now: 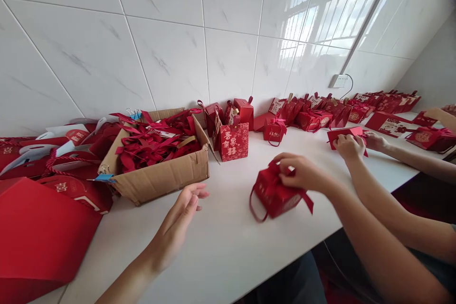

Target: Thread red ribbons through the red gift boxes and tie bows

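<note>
My right hand grips the top of a small red gift box with a ribbon bow; a ribbon loop hangs at its left side and a ribbon tail at its right. The box is slightly blurred over the white table. My left hand holds nothing, its fingers apart, just in front of a cardboard box full of red ribbons. Behind, a red patterned box with white characters stands upright near the cardboard box's right side.
Red bags and boxes are heaped at the left, beside a large red box. Many red gift boxes line the tiled wall. On the right, another person's hands hold a red box, and a further hand shows beyond.
</note>
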`<action>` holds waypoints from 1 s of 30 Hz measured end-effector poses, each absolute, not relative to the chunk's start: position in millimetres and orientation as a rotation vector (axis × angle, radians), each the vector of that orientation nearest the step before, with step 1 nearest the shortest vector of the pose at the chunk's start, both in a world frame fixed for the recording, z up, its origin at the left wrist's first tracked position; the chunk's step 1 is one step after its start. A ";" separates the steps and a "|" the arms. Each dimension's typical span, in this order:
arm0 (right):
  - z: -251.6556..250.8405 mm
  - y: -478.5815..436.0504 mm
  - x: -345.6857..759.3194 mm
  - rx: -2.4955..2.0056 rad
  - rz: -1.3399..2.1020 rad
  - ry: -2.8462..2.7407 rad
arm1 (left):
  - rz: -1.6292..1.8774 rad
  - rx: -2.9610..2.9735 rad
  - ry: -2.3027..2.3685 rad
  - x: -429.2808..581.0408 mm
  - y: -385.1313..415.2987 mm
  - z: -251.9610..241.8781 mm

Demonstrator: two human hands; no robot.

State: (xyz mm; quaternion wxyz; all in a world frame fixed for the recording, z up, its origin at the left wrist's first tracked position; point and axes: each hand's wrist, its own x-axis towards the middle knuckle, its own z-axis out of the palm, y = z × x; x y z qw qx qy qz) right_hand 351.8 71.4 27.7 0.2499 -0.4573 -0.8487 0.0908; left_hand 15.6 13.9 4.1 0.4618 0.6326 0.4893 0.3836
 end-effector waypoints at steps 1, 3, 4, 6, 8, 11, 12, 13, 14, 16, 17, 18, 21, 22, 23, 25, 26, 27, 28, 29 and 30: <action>29.7 84.5 371.0 -1.420 0.064 -2.171 | 0.951 1.570 1.212 15.3 13.8 4.2; 34.3 107.4 405.7 -1.571 -0.140 -1.922 | 0.948 1.610 1.218 15.3 13.0 4.8; 35.7 115.7 419.8 -1.624 -0.243 -1.783 | 0.953 1.632 1.223 15.6 12.3 5.2; 34.0 124.6 438.8 -1.775 -0.443 -1.471 | 0.978 1.673 1.239 16.7 10.7 6.2; 23.3 125.7 445.3 -1.890 -0.470 -1.385 | 1.011 1.696 1.271 17.6 9.5 7.0; -9.2 123.5 436.7 -1.975 -0.358 -1.488 | 1.042 1.768 1.313 16.9 10.5 6.2; -22.4 123.4 431.1 -2.000 -0.315 -1.519 | 1.055 1.825 1.318 15.9 11.9 5.1; -35.6 123.7 425.0 -2.031 -0.269 -1.548 | 1.071 1.900 1.323 14.6 13.8 3.6; -47.8 124.3 418.9 -2.067 -0.223 -1.570 | 1.092 1.989 1.328 13.2 16.0 2.0; -67.0 125.8 408.4 -2.137 -0.143 -1.606 | 1.139 2.171 1.345 10.2 20.4 -0.3; -73.4 126.4 404.4 -2.162 -0.111 -1.624 | 1.169 2.248 1.352 8.8 22.0 0.0; -77.6 126.8 401.5 -2.180 -0.087 -1.644 | 1.208 2.316 1.353 7.4 22.6 1.8; -81.0 126.5 398.2 -2.204 -0.044 -1.694 | 1.364 2.478 1.372 -0.2 17.2 17.8; -80.9 126.2 398.4 -2.210 -0.036 -1.702 | 1.444 2.517 1.406 -5.1 12.8 25.8; -80.7 125.8 399.0 -2.217 -0.030 -1.706 | 1.520 2.539 1.475 -11.7 7.4 33.8; -81.6 125.4 400.5 -2.225 -0.022 -1.709 | 1.689 2.490 1.725 -30.5 -5.0 46.1; -82.8 125.5 401.4 -2.226 -0.020 -1.709 | 1.748 2.420 1.895 -42.4 -11.4 48.9; -84.3 125.8 402.3 -2.224 -0.018 -1.709 | 1.845 2.326 2.063 -55.6 -17.4 48.8; -86.0 126.2 403.4 -2.220 -0.016 -1.708 | 1.900 2.225 2.225 -69.4 -22.8 45.9; -87.8 126.7 404.5 -2.211 -0.014 -1.707 | 1.996 2.139 2.376 -83.3 -27.6 40.8; -89.6 127.4 405.9 -2.197 -0.011 -1.708 | 2.080 2.051 2.512 -96.6 -31.6 34.1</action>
